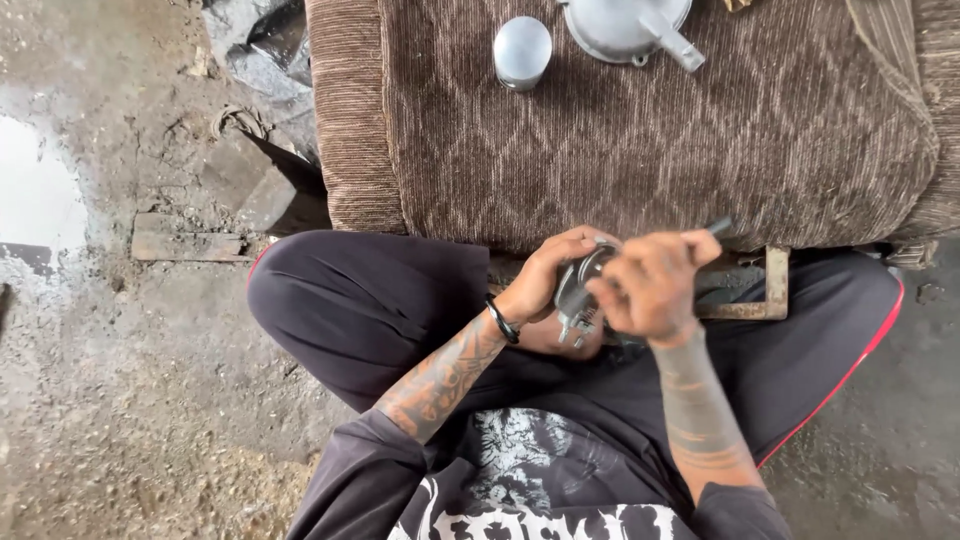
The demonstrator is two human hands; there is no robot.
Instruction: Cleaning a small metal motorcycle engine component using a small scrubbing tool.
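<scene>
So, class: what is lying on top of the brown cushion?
On the brown cushion lie a silver cylinder and a grey metal housing, partly out of frame. The hands cover part of its near edge.

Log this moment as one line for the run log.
left hand grips small metal part | right hand holds thin dark tool against it | metal cylinder and lid on brown cushion

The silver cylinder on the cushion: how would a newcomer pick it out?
Find the brown ribbed cushion filling the top of the view. Near its far edge stands a small silver cylinder, left of a larger grey metal part. Unlike that part, it is smooth, domed and spoutless.
</scene>
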